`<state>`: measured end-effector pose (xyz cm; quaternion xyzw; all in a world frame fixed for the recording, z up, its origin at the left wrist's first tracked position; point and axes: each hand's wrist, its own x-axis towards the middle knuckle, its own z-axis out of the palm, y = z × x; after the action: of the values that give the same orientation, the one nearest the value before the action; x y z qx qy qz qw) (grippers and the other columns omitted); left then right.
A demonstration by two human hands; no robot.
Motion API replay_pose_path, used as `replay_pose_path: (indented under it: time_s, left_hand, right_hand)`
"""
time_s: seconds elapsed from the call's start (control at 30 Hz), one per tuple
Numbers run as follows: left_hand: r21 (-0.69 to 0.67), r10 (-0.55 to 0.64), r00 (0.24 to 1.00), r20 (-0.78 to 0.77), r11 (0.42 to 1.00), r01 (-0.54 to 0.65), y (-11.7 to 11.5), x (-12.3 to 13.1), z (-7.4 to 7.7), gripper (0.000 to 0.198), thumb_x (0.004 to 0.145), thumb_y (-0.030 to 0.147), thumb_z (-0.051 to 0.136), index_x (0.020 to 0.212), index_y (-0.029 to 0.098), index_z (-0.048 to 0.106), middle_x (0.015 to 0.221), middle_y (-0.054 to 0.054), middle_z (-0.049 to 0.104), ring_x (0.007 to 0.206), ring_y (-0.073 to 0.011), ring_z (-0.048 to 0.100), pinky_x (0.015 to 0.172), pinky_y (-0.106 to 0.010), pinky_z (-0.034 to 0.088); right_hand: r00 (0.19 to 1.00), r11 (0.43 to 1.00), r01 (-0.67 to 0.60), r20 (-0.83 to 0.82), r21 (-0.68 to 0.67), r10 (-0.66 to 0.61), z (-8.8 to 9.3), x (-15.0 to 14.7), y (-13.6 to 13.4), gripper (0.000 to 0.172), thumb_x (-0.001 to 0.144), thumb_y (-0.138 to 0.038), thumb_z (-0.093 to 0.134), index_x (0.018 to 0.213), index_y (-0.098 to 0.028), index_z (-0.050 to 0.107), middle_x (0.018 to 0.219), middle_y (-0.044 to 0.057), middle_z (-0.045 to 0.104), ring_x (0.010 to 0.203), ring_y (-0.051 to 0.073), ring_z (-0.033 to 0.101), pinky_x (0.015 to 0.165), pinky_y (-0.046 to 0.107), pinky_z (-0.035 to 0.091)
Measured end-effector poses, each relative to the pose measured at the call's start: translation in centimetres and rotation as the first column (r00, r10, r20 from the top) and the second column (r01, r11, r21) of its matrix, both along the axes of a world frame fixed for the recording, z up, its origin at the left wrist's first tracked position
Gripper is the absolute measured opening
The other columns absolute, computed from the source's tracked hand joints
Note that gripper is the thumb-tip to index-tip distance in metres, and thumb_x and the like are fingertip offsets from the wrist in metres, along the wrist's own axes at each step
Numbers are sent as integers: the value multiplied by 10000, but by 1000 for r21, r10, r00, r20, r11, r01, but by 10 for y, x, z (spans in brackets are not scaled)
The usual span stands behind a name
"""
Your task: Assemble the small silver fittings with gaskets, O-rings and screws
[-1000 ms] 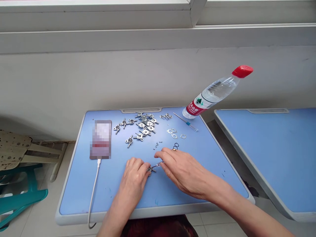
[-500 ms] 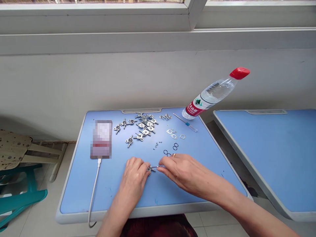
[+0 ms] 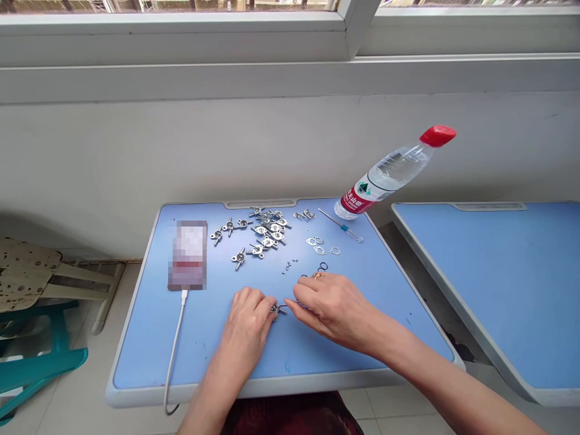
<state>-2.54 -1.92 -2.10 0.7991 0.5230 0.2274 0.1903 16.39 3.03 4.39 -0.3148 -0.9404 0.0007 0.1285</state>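
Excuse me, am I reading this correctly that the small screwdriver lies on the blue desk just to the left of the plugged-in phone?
Not quite: the head view shows the small screwdriver on the blue desk to the right of the plugged-in phone, beside the water bottle, not to its left.

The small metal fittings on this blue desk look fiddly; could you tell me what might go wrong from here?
The metal fitting pinched in the left hand is small and could slip. The right hand works beside the black O-rings and tiny screws, so it might scatter them. The tilted water bottle could perhaps topple onto them.
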Motion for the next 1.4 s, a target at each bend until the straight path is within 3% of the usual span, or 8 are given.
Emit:
replay_pose_path:
  time_s: [0.23, 0.43, 0.57, 0.7, 1.0, 1.13, 1.23, 1.4]
  left_hand:
    - [6, 2, 1000, 2, 1000, -2, 0, 0, 0, 125, 915, 99, 564, 1005, 182, 591, 886, -33, 576, 831, -207, 486, 743, -340, 445]
    - [-1, -3, 1000, -11, 1000, 3, 0, 0, 1, 89, 918, 108, 565, 961, 179, 595, 878, -37, 577, 828, -210, 488, 734, -341, 441]
    - [8, 2, 1000, 8, 1000, -2, 0, 0, 0, 106, 918, 114, 569, 994, 182, 596, 888, -38, 579, 836, -209, 490, 747, -343, 448]
    - [26, 12, 1000, 13, 1000, -13, 1, -2, -3, 132, 909, 101, 570, 1002, 192, 594, 880, -32, 579, 830, -208, 497, 741, -344, 452]
    - [39, 22, 1000, 0, 999, -22, 1, -3, -3, 117, 922, 113, 555, 1001, 191, 591, 888, -39, 586, 836, -213, 497, 741, -349, 453]
    - [44, 22, 1000, -1, 999, -22, 1, -3, -3, 115, 927, 134, 553, 1007, 207, 591, 885, -31, 585, 842, -209, 502, 744, -346, 447]
    - [48, 24, 1000, -10, 999, -23, 1, -4, -3, 123, 938, 144, 532, 1019, 216, 591, 886, -30, 588, 839, -205, 500, 741, -346, 440]
    - [35, 12, 1000, -28, 999, -11, 1, -4, -3, 133, 939, 131, 521, 1014, 209, 598, 901, -38, 590, 849, -207, 500, 746, -347, 443]
  right_hand:
    - [999, 951, -43, -11, -306, 42, 10, 1, -2, 295, 1027, -207, 275, 911, -169, 543, 793, 42, 581, 639, 162, 484, 612, 282, 382]
    - [1000, 997, 18, -11, -74, -19, -8, 1, -1, 388, 1046, -301, 310, 719, -194, 490, 613, 13, 522, 530, 157, 409, 537, 296, 314]
    - [1000, 974, 1, 11, -228, 2, 0, 3, -4, 240, 1033, -259, 326, 998, -154, 539, 844, 72, 622, 700, 194, 547, 652, 316, 423]
    - [996, 943, 23, 92, -333, 8, 4, 9, -4, 264, 1031, -201, 312, 874, -180, 523, 684, 24, 579, 616, 176, 541, 603, 289, 409]
    - [987, 997, 41, 160, -59, -31, -2, 2, -1, 374, 1041, -336, 336, 731, -192, 489, 525, -3, 500, 461, 163, 474, 508, 287, 321]
    - [994, 968, 35, 111, -248, -7, 15, 0, -2, 113, 973, -158, 408, 947, -168, 517, 813, 66, 634, 662, 195, 574, 632, 309, 425]
    - [992, 915, 32, 122, -403, 19, 21, 0, 1, 201, 911, -22, 380, 923, -181, 503, 839, 47, 647, 680, 173, 581, 621, 276, 419]
    - [993, 887, 70, 116, -457, -18, 12, -6, 11, 176, 997, -242, 451, 831, -205, 494, 648, -8, 612, 521, 148, 540, 493, 249, 295]
